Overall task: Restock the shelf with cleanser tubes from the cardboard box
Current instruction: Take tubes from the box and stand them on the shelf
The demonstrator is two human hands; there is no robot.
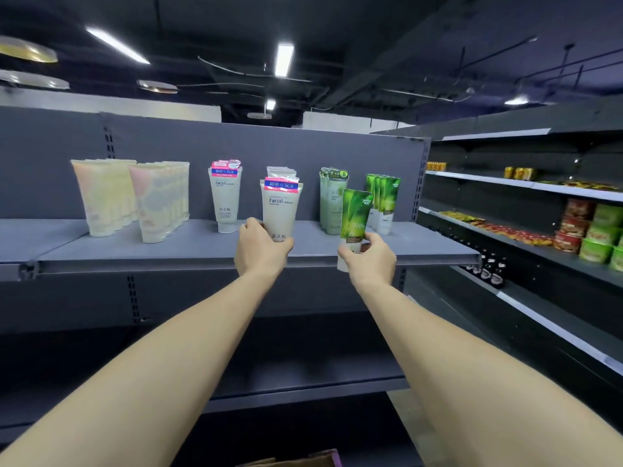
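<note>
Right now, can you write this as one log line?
left hand: holds white Facial tube on shelf | right hand: holds green tube | step: placing

Cardboard box [296,460] cut off below

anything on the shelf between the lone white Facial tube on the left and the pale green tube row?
Head view: the left hand holds a white Facial cleanser tube, with grey-topped tubes lined up behind it.

"Facial" printed on two white cleanser tubes [280,210] [225,196]; other labels unreadable.
</note>
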